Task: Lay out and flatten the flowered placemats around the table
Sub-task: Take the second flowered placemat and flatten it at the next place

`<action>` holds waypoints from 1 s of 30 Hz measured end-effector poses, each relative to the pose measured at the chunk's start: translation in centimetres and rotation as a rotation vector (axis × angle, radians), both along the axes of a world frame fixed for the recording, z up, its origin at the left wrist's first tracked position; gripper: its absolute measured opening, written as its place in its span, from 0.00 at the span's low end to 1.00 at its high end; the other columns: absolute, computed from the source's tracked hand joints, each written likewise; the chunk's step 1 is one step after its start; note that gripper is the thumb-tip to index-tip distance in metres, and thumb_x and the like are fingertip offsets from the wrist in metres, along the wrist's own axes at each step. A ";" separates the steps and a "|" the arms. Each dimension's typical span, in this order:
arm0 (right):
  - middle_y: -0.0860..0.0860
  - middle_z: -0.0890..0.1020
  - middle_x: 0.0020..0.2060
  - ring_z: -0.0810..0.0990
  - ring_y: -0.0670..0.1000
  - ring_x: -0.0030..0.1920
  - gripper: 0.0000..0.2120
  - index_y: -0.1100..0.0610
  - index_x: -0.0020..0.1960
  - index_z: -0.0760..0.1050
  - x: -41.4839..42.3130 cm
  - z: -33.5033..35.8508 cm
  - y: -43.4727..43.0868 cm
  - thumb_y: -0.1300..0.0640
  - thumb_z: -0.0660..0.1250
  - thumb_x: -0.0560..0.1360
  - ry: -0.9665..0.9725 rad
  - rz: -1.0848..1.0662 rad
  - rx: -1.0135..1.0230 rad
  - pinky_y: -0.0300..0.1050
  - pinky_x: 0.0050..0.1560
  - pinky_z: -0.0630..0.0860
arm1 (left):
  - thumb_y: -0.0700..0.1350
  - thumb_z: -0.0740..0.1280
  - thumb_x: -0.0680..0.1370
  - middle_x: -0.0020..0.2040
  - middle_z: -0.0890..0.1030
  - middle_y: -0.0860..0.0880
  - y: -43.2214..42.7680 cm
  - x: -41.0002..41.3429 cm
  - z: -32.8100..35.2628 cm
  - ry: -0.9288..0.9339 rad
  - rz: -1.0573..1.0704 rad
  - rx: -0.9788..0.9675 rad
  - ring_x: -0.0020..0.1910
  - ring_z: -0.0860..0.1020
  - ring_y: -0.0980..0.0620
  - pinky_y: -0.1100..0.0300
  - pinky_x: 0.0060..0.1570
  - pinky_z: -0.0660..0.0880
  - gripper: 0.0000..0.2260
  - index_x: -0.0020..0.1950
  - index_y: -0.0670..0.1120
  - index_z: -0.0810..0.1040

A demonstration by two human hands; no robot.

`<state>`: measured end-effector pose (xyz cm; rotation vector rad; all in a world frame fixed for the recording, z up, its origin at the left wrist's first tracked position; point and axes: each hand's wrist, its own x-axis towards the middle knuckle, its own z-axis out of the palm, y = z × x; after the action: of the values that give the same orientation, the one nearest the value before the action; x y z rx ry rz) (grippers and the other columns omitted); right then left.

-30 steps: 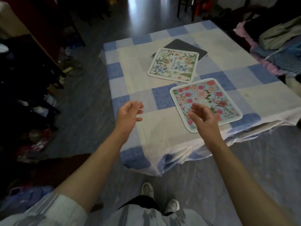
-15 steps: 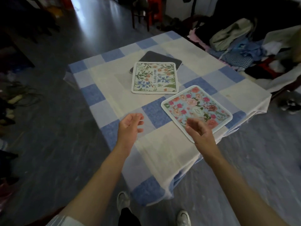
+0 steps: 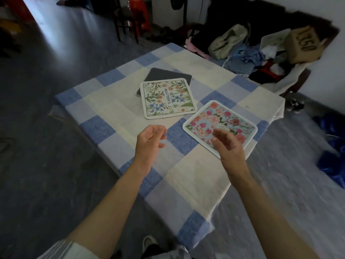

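A pink-and-blue flowered placemat [image 3: 227,120] lies flat near the table's right edge. A white flowered placemat [image 3: 167,98] printed "BEAUTIFUL" lies at the table's middle, partly covering a dark mat [image 3: 164,74] turned face down. The table [image 3: 115,109] wears a blue-and-cream checked cloth. My left hand [image 3: 149,144] hovers above the cloth, left of the pink mat, fingers loosely curled and holding nothing. Over the pink mat's near corner, my right hand [image 3: 228,146] floats with relaxed fingers, also holding nothing.
A heap of clothes [image 3: 240,51] and a cardboard box [image 3: 304,45] sit past the table's far right side. A chair [image 3: 127,21] stands at the back. Blue bags [image 3: 332,154] lie on the floor at right. My shoes [image 3: 149,243] stand at the table's near corner.
The view has swung as I step around the table's corner toward the left side. Both hands stay raised and hold nothing; the mats have not moved on the cloth.
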<state>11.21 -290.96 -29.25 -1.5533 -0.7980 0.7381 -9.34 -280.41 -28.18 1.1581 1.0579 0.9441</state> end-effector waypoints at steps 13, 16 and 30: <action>0.36 0.80 0.54 0.78 0.39 0.56 0.11 0.37 0.56 0.76 -3.3 0.0 2.1 0.51 0.69 0.76 -0.068 -0.148 0.002 0.39 0.55 0.76 | 0.48 0.66 0.79 0.49 0.82 0.44 7.9 0.1 1.9 0.034 -0.160 0.033 0.48 0.79 0.49 0.53 0.44 0.79 0.09 0.49 0.44 0.80; 0.36 0.80 0.53 0.79 0.41 0.56 0.10 0.37 0.54 0.76 -4.1 0.4 4.2 0.52 0.67 0.78 -0.084 -0.254 0.045 0.42 0.56 0.76 | 0.50 0.67 0.79 0.50 0.83 0.45 11.7 0.2 1.7 -0.003 -0.262 0.080 0.48 0.80 0.50 0.57 0.42 0.78 0.10 0.49 0.44 0.80; 0.47 0.81 0.52 0.79 0.44 0.53 0.07 0.47 0.55 0.77 -14.1 -1.1 15.6 0.56 0.67 0.78 -0.144 -0.426 -0.073 0.39 0.50 0.75 | 0.52 0.68 0.77 0.44 0.83 0.49 26.3 -8.3 -2.5 0.038 -0.407 0.083 0.42 0.80 0.58 0.59 0.39 0.80 0.11 0.49 0.44 0.81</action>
<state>-2.93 -275.39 -30.33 -1.7809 -0.5188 0.3489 -17.61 -254.15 -30.67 1.3998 0.7762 0.6499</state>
